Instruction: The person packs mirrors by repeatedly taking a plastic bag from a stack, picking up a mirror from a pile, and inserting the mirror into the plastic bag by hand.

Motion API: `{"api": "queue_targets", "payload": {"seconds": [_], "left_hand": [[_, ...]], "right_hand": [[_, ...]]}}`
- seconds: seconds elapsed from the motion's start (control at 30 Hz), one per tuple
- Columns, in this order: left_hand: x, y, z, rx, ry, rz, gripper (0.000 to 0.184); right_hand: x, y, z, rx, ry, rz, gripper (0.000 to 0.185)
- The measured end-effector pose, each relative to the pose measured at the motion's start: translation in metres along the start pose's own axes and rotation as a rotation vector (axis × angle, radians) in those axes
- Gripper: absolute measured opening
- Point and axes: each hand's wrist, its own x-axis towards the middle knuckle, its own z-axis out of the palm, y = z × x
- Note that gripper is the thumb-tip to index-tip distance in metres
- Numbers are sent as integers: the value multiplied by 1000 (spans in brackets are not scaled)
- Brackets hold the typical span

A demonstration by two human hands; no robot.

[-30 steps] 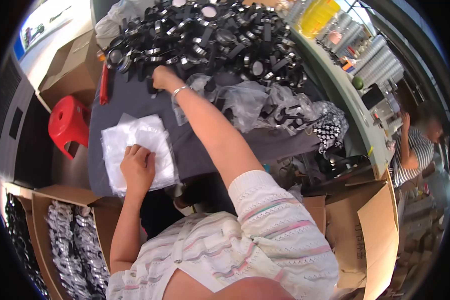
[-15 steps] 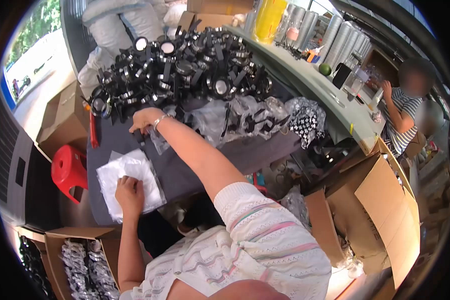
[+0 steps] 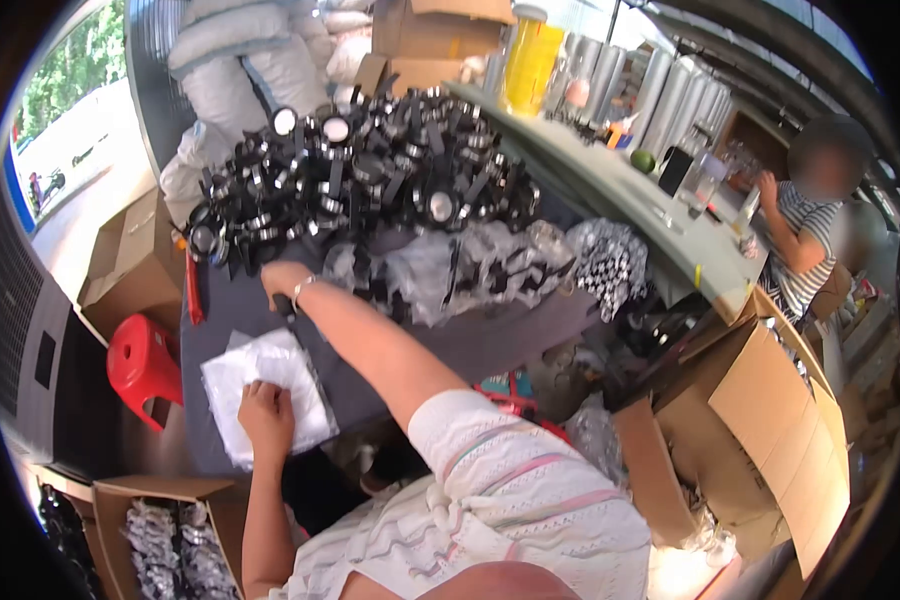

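My left hand (image 3: 267, 415) rests on a stack of clear plastic bags (image 3: 228, 378) at the table's near left, its fingers curled closed against the top bag; the fingertips are partly hidden. Farther up the table, my right hand (image 3: 284, 283), with a bracelet at the wrist, is closed round a small black item (image 3: 285, 304), mostly covered by the fingers. Just beyond it lies a big heap of black strapped items with round, silver-rimmed faces (image 3: 370, 165). Crumpled clear bags with black pieces inside (image 3: 420, 278) lie to the right of my right forearm.
A red stool (image 3: 142, 362) stands left of the table. Open cartons (image 3: 770, 400) are at the right, and a carton of wrapped items (image 3: 160, 487) is at lower left. A co-worker in a striped shirt (image 3: 808, 245) is by the green bench (image 3: 610, 185). White sacks (image 3: 225, 90) are stacked behind.
My right hand has drawn slightly nearer to me, away from the heap, with the black item in it. The left hand stays on the bags. The view has shifted slightly.
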Motion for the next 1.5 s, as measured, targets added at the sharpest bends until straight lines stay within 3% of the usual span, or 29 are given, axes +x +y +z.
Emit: {"api": "queue_targets", "payload": {"seconds": [0.03, 0.07, 0.13, 0.23, 0.37, 0.47, 0.5, 0.63, 0.7, 0.8, 1.0, 1.1, 1.33, 1.5], "left_hand": [[0, 1, 0, 25, -14, -7, 9], [1, 3, -1, -5, -12, -17, 9], [3, 11, -4, -12, -25, -33, 9], [2, 9, -3, -9, -15, -23, 9], [1, 1, 1, 50, -18, -10, 8], [-1, -10, 8, 101, -39, -38, 6], [0, -9, 5, 131, -117, -114, 8], [3, -22, 4, 108, -285, -184, 15], [4, -21, 0, 11, -186, -108, 11], [7, -17, -7, -4, -264, -119, 7], [12, 0, -3, 128, -268, -130, 8], [9, 7, 0, 199, -197, -57, 11], [11, 1, 6, 366, -271, 16, 14], [25, -14, -3, 40, -151, -124, 17]], "right_hand": [[4, 3, 4, -25, 26, -100, 32], [11, 5, 4, 27, -123, -37, 31], [26, 7, 13, 22, -94, 19, 20], [7, 4, 11, -32, 135, -376, 21], [-34, -13, -17, -117, 211, -695, 28], [-81, -29, -41, -57, 232, -724, 23], [-89, -28, -39, -63, 312, -704, 24], [-160, -18, -33, -10, 262, -662, 17], [-190, -11, -14, -83, 195, -569, 16], [-217, 6, 16, -273, 84, -445, 16], [-238, 10, 41, -239, 383, -467, 19], [-239, 14, 45, -238, 356, -336, 21], [-236, 31, 52, -68, 353, -242, 20], [-233, 37, 50, 165, 352, -220, 19]]}}
